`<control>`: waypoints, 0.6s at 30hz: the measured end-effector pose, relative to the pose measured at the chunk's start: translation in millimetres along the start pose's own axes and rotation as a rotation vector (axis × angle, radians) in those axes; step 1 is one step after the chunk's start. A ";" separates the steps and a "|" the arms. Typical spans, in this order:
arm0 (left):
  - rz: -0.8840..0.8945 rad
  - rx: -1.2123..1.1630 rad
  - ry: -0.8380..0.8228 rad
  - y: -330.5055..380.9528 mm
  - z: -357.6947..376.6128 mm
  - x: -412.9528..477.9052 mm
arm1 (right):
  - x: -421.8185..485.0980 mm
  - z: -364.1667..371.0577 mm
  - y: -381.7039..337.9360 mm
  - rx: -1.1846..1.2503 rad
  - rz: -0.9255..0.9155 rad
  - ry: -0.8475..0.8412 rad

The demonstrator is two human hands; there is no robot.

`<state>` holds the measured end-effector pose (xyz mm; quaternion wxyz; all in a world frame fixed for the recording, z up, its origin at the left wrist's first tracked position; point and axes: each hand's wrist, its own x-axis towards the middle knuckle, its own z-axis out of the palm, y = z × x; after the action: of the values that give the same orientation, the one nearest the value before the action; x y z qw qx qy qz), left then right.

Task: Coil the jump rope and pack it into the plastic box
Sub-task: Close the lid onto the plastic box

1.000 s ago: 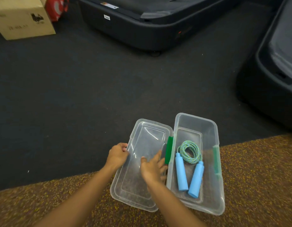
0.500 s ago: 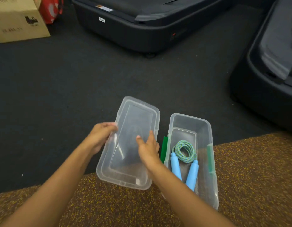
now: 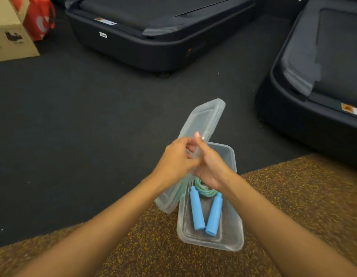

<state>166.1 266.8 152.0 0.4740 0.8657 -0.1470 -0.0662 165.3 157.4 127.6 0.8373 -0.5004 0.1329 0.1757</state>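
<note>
Both hands, left hand (image 3: pixel 174 156) and right hand (image 3: pixel 210 166), clasped the tilted clear lid (image 3: pixel 203 120) between them. The coiled jump rope (image 3: pixel 203 204) lay inside the plastic box (image 3: pixel 235 239).

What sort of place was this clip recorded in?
Probably a gym or fitness room. Two treadmills stand on dark floor, beside a speckled rubber-like mat where the box sits. A cardboard carton hints at a storage corner.

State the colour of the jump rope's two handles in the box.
Light blue handles, clearest in the head view, inside the clear plastic box.
</note>
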 end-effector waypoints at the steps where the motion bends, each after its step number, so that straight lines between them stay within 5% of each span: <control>1: 0.007 -0.035 -0.072 2.3 4.6 1.4 | -2.1 -8.2 -1.0 0.011 -0.024 0.032; 3: -0.018 -0.102 -0.142 3.8 9.9 3.6 | -10.1 -24.2 -3.8 0.002 -0.046 0.063; 7: -0.085 0.014 0.024 -14.1 12.5 13.0 | -26.3 -50.8 -8.0 -0.020 0.006 0.091; 10: -0.276 0.066 -0.024 -34.7 15.2 17.7 | -36.8 -64.7 -8.7 0.007 0.058 0.096; 18: -0.486 -0.307 -0.044 -52.8 30.2 7.4 | -47.4 -89.4 -4.4 -0.029 0.057 0.127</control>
<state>175.6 267.1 91.5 0.5665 0.7919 0.0661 -0.2181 120.2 68.7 108.6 0.8145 -0.5187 0.1973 0.1693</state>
